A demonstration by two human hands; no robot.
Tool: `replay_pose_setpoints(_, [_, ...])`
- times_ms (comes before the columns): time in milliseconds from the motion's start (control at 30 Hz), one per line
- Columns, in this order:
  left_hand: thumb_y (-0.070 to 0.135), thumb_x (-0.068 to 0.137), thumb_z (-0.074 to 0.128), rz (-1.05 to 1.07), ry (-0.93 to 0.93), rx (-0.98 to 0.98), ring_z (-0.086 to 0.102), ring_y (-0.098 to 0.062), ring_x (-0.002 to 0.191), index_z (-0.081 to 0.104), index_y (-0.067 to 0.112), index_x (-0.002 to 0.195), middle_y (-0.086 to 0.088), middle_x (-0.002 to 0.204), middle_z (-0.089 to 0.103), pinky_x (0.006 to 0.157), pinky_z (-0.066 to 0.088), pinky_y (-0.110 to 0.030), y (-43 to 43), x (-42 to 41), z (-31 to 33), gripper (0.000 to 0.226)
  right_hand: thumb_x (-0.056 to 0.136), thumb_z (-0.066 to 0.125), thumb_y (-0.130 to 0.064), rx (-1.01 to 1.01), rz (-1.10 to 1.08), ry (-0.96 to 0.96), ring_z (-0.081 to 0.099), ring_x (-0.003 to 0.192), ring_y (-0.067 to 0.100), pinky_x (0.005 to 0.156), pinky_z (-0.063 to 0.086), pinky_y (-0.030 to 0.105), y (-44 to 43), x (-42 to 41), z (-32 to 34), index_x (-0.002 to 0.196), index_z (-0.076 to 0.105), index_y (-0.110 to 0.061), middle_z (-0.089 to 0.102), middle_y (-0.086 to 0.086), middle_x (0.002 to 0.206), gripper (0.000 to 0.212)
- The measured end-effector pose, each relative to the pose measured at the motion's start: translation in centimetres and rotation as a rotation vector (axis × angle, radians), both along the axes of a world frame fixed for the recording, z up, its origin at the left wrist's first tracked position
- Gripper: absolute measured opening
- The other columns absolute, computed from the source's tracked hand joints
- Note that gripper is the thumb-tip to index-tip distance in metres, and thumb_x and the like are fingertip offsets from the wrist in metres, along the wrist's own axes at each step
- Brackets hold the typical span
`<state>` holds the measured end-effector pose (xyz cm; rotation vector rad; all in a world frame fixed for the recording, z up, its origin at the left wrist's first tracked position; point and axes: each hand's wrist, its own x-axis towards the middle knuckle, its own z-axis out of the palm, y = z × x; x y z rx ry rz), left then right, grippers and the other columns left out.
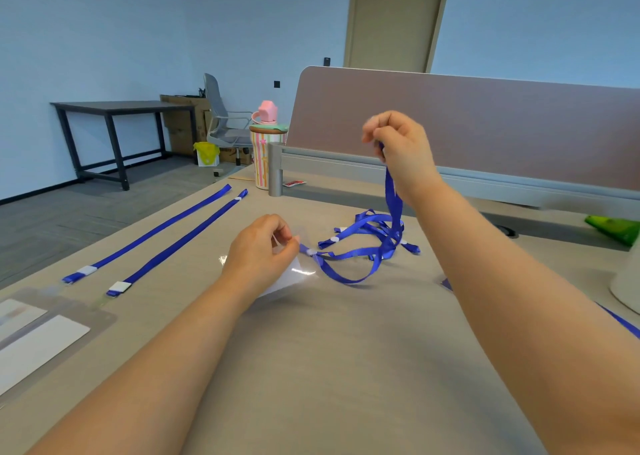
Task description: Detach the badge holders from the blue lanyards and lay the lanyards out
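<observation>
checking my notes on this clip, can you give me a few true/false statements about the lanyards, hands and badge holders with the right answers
1. Two blue lanyards lie straight, side by side, on the desk. True.
2. The right hand rests flat on the desk. False: it is raised, pinching a strand that runs down to the tangled lanyards.
3. The left hand holds a clear badge holder. True.
4. The detached badge holders are stacked by the striped cup. False: they lie at the near left desk edge.
5. The tangled pile is red. False: it is blue.
</observation>
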<state>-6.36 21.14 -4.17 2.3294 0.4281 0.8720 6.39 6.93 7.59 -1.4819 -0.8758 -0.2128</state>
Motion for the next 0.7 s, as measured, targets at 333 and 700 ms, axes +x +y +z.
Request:
replay_pose_setpoints(333, [0.030,0.076,0.072,-0.125,0.085,0.017,0.047,-0.011,0.077,0.052,0.021,0.088,0.010,0.083,0.051,0.066,0.043,-0.022,0.0,-0.6,0.3,0.025,0.085,0.053,0.000,-0.646,0.110,0.008,0.054,0.068,0.002,0.066,0.044,0.011,0.5,-1.9,-9.9,0.088,0.070,-0.016,0.066,-0.001,0.081,0.023])
replay_pose_setpoints(700, [0.041,0.068,0.077,-0.161,0.266,0.309,0.046,-0.009,0.086,0.047,0.028,0.092,0.013,0.091,0.047,0.077,0.034,-0.024,0.4,-0.9,0.6,0.041,0.089,0.058,-0.013,-0.597,0.111,0.086,0.052,0.059,-0.005,0.053,0.037,0.000,0.4,-3.0,-12.7,0.096,0.072,-0.011,0.058,-0.013,0.070,0.017])
